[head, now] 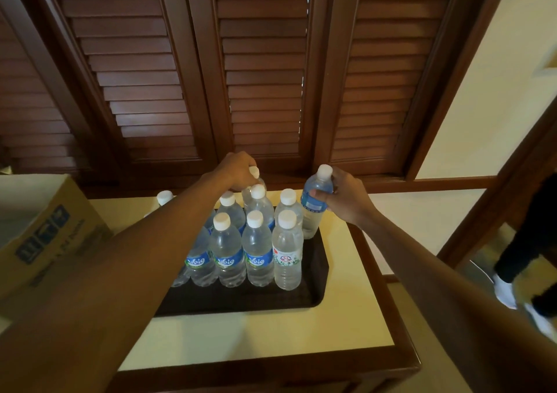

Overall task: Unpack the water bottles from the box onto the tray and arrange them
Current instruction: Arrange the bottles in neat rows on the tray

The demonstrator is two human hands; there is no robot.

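My left hand (236, 171) pinching a back-row bottle (252, 186) at 12 o'clock, right hand (343, 195) wrapped round a blue-labelled bottle (315, 202) at 2 o'clock — over the dark tray (313, 275)

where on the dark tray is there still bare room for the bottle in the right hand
Bare patches: the dark tray's right strip beside the white-labelled bottle, and its front edge. The middle is crowded with clear bottles. The right hand holds a blue-labelled bottle at the back right.

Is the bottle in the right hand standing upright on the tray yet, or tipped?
Tipped. The bottle leans, cap toward the right, gripped by the right hand at the tray's far right corner. Whether its base touches the tray, cannot tell.
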